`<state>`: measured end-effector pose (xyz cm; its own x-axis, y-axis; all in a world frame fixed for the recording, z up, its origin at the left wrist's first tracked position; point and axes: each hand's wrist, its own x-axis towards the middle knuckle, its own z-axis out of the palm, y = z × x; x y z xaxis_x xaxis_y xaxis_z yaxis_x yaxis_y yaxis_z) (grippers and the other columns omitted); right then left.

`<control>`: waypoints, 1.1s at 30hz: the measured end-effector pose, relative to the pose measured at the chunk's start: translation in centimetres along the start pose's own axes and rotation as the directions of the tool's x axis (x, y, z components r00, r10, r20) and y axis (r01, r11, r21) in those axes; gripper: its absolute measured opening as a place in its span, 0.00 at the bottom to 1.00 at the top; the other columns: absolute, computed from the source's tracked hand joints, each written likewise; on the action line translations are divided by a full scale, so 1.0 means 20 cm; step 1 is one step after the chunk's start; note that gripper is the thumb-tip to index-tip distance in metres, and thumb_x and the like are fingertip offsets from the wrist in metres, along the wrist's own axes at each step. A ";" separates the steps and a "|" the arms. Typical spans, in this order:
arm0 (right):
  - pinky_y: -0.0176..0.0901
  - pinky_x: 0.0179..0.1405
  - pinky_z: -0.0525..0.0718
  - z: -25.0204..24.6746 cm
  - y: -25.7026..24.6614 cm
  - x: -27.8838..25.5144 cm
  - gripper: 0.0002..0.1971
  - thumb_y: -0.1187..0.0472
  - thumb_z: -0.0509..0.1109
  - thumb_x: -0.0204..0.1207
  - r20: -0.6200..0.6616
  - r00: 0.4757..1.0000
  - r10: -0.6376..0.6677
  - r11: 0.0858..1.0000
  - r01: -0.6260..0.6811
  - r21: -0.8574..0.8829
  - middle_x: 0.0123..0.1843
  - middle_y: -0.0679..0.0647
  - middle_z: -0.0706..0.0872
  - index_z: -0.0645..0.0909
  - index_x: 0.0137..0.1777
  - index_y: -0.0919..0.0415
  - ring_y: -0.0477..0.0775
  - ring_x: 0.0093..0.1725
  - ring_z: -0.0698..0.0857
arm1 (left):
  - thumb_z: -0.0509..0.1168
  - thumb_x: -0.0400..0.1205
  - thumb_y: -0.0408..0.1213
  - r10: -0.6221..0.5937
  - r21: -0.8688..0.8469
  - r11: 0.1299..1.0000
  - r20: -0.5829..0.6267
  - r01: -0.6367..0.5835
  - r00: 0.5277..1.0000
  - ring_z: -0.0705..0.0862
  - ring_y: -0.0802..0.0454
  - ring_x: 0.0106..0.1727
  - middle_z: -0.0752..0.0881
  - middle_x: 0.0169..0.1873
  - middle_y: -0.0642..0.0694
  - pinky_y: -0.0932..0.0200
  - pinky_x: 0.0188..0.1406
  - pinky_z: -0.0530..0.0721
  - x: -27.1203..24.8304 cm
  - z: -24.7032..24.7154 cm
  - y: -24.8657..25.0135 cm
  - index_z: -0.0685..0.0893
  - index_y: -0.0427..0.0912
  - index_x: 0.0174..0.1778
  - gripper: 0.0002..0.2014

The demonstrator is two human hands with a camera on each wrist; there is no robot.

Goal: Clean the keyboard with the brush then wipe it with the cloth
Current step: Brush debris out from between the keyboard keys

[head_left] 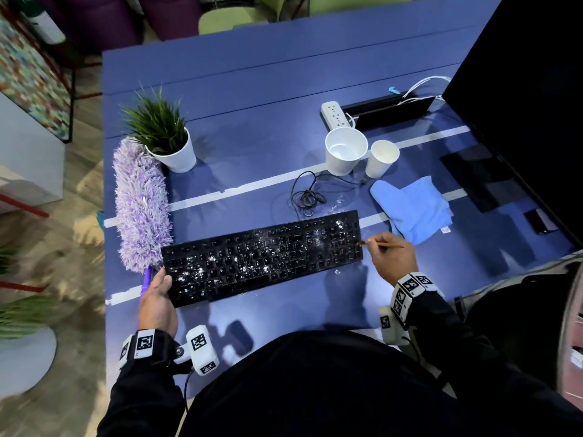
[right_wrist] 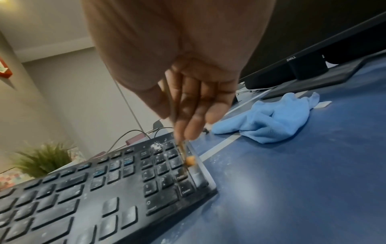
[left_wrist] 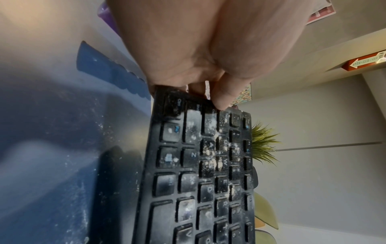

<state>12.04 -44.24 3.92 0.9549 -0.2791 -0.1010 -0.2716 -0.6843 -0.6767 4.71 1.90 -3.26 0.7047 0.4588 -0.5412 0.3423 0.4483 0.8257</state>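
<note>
A blue counter (head_left: 252,99) fills the scene, crossed by pale tape strips (head_left: 268,181) running left to right; fine white dust lies scattered on it around the keyboard (head_left: 262,257), which sits slantwise at the near middle, its black keys speckled with white crumbs, thickest at the left half. The left hand (head_left: 157,298) grasps the keyboard's near left corner, thumb on the key side, and the left wrist view shows that end raised off the counter; the right hand (head_left: 392,257) pinches a thin brown brush (head_left: 383,245), its tip on the keys at the keyboard's right edge, by the number pad. The blue cloth (head_left: 413,209) lies crumpled on the counter just beyond the keyboard's right end, apart from both hands. At the left edge a purple fluffy duster (head_left: 140,206) lies lengthwise, its far end against a white pot holding a green plant (head_left: 164,134); a coiled black cable (head_left: 306,193) lies beyond the keyboard; two white paper cups (head_left: 347,149) stand side by side farther back, with a white power strip (head_left: 336,113) behind them. A dark monitor (head_left: 520,99) rises at the right on its black base. Beyond the counter's far edge stand green and purple chairs; wood-patterned floor (head_left: 82,190) shows at the left; the wrist views show grey walls.
</note>
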 end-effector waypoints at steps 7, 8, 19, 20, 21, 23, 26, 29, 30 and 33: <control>0.17 0.40 0.75 0.04 0.02 -0.06 0.08 0.62 0.71 0.78 0.074 0.995 -0.072 0.997 0.072 0.005 0.37 0.53 0.90 0.84 0.38 0.52 0.50 0.36 0.85 | 0.51 0.85 0.27 0.015 -0.037 0.999 -0.035 -0.016 0.999 0.73 0.47 0.77 0.75 0.75 0.41 0.48 0.81 0.64 -0.01 0.05 0.00 0.67 0.37 0.80 0.25; 0.17 0.40 0.75 0.04 0.03 -0.06 0.10 0.62 0.71 0.78 0.111 0.991 -0.071 0.997 0.070 0.016 0.38 0.53 0.90 0.82 0.36 0.50 0.50 0.36 0.86 | 0.52 0.85 0.27 0.017 -0.037 0.999 -0.034 -0.019 0.999 0.73 0.47 0.77 0.75 0.75 0.42 0.48 0.81 0.64 -0.01 0.04 0.00 0.67 0.37 0.80 0.25; 0.25 0.41 0.80 0.07 -0.02 -0.11 0.06 0.66 0.73 0.77 0.148 0.972 -0.181 0.972 0.154 0.176 0.36 0.48 0.90 0.86 0.39 0.58 0.41 0.37 0.87 | 0.57 0.82 0.33 0.021 0.023 1.000 -0.004 -0.021 1.000 0.71 0.46 0.79 0.74 0.77 0.40 0.43 0.83 0.59 0.00 0.00 0.02 0.71 0.40 0.79 0.26; 0.27 0.42 0.81 0.07 -0.03 -0.12 0.05 0.66 0.73 0.77 0.182 0.965 -0.191 0.967 0.153 0.203 0.36 0.47 0.90 0.87 0.39 0.59 0.41 0.38 0.87 | 0.58 0.82 0.34 0.020 0.022 1.000 -0.017 -0.020 1.000 0.71 0.46 0.79 0.73 0.78 0.41 0.43 0.83 0.60 0.02 -0.02 0.01 0.72 0.41 0.79 0.26; 0.31 0.43 0.83 0.07 -0.04 -0.12 0.06 0.65 0.73 0.77 0.204 0.961 -0.184 0.969 0.143 0.201 0.37 0.46 0.90 0.87 0.39 0.57 0.41 0.38 0.87 | 0.60 0.81 0.35 0.017 0.020 1.000 -0.016 -0.016 1.000 0.72 0.47 0.78 0.72 0.79 0.42 0.43 0.83 0.61 0.02 -0.02 0.01 0.73 0.43 0.78 0.26; 0.40 0.42 0.85 0.08 -0.03 -0.12 0.10 0.61 0.72 0.77 0.158 0.979 -0.128 0.987 0.110 0.119 0.35 0.46 0.89 0.84 0.37 0.47 0.47 0.36 0.88 | 0.60 0.80 0.36 0.007 0.028 1.000 -0.014 -0.007 1.000 0.72 0.49 0.78 0.71 0.79 0.44 0.44 0.83 0.61 0.00 -0.01 0.03 0.74 0.43 0.77 0.26; 0.41 0.43 0.82 0.06 -0.03 -0.09 0.07 0.58 0.69 0.78 0.029 0.998 0.061 0.995 -0.058 -0.081 0.37 0.48 0.88 0.82 0.39 0.47 0.53 0.37 0.84 | 0.55 0.84 0.31 0.003 0.023 1.000 -0.031 -0.002 1.000 0.71 0.50 0.79 0.74 0.78 0.44 0.46 0.84 0.59 -0.04 0.03 0.05 0.70 0.40 0.80 0.25; 0.44 0.44 0.87 0.07 -0.06 -0.09 0.07 0.63 0.71 0.77 0.054 0.993 -0.105 0.993 0.103 0.050 0.35 0.46 0.87 0.85 0.39 0.51 0.47 0.35 0.85 | 0.58 0.83 0.33 0.024 -0.002 1.000 -0.031 -0.024 0.999 0.72 0.49 0.78 0.73 0.79 0.44 0.45 0.83 0.61 -0.01 0.00 0.02 0.72 0.41 0.79 0.25; 0.45 0.43 0.88 0.08 -0.08 -0.10 0.09 0.64 0.72 0.76 0.125 0.973 -0.195 0.977 0.182 0.108 0.34 0.44 0.88 0.85 0.38 0.49 0.44 0.34 0.87 | 0.61 0.81 0.36 0.025 0.002 1.000 -0.018 -0.025 1.000 0.72 0.49 0.78 0.71 0.80 0.44 0.44 0.83 0.61 0.01 -0.02 0.01 0.74 0.43 0.78 0.26; 0.37 0.39 0.87 0.13 -0.09 -0.13 0.12 0.60 0.73 0.77 0.281 0.926 -0.250 0.968 0.236 0.083 0.32 0.35 0.88 0.81 0.36 0.42 0.38 0.34 0.87 | 0.62 0.79 0.38 0.018 0.007 1.000 0.003 -0.018 1.000 0.71 0.48 0.79 0.71 0.80 0.43 0.42 0.83 0.59 0.06 -0.06 -0.03 0.74 0.43 0.77 0.28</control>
<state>10.38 -40.59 3.44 0.9863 0.1021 -0.1296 -0.0275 -0.6725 -0.7396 4.67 3.14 -4.54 0.7126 0.4642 -0.5260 0.3343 0.4345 0.8363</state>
